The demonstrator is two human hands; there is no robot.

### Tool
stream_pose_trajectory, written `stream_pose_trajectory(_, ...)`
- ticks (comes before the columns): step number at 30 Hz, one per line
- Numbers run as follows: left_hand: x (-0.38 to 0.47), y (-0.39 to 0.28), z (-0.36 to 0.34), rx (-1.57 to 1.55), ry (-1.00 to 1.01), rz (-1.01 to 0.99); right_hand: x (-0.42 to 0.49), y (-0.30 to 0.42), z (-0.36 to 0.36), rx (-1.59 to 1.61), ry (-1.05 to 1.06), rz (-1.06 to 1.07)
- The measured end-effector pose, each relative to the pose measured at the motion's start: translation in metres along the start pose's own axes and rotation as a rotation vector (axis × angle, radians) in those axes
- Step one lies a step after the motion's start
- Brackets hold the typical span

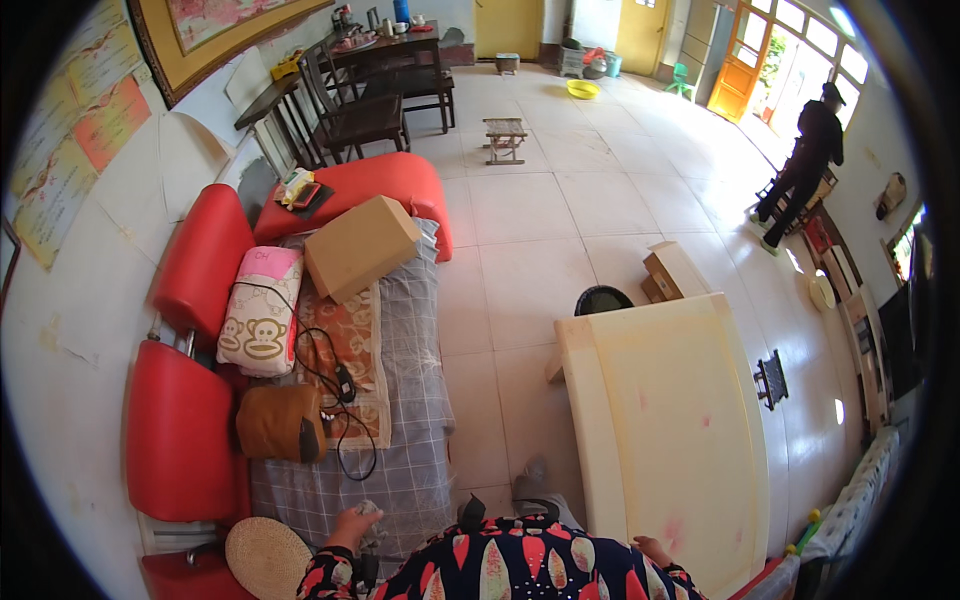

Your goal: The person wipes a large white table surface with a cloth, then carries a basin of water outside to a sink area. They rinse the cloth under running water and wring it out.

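Low in the head view, my left hand [351,526] holds a crumpled grey cloth [369,523] over the near end of the sofa. Under it spreads a grey checked sofa cover [411,390]. A round woven straw mat [268,556] lies just left of that hand. My right hand [651,550] is at the near part of a table with a cream cover [675,420]; most of it shows only past the patterned sleeve, so its fingers are hard to make out. The cover bears a few pinkish stains.
On the red sofa [180,427] are a cardboard box [363,247], a folded monkey-print blanket [260,315], a brown bag [279,424] and a black cable [345,384]. A folding stool [505,140] stands on the tiled floor. Another person [810,150] stands near the doorway.
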State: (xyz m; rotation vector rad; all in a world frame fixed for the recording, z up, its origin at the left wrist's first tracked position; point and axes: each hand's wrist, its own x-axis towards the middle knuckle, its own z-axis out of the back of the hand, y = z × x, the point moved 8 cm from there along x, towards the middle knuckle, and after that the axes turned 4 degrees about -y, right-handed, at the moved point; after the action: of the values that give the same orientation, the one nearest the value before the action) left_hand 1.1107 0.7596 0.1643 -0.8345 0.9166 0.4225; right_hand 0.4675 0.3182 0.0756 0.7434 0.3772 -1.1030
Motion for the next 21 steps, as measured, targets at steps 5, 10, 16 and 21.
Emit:
stream_pose_trajectory(5,-0.004,-0.054,-0.028,-0.065,-0.145,-0.106,0.092,-0.063,0.001,-0.075,0.099,0.252)
stream_pose_trajectory(10,-0.019,-0.108,-0.064,-0.232,-0.089,-0.036,0.19,0.022,0.087,-0.147,-0.007,0.105)
stream_pose_trajectory(16,-0.035,-0.146,-0.084,-0.128,-0.194,-0.08,0.263,0.142,0.198,0.147,-0.243,0.236)
stream_pose_trajectory(21,-0.001,-0.132,-0.073,-0.246,-0.151,-0.063,0.303,0.17,0.18,-0.148,-0.164,0.348)
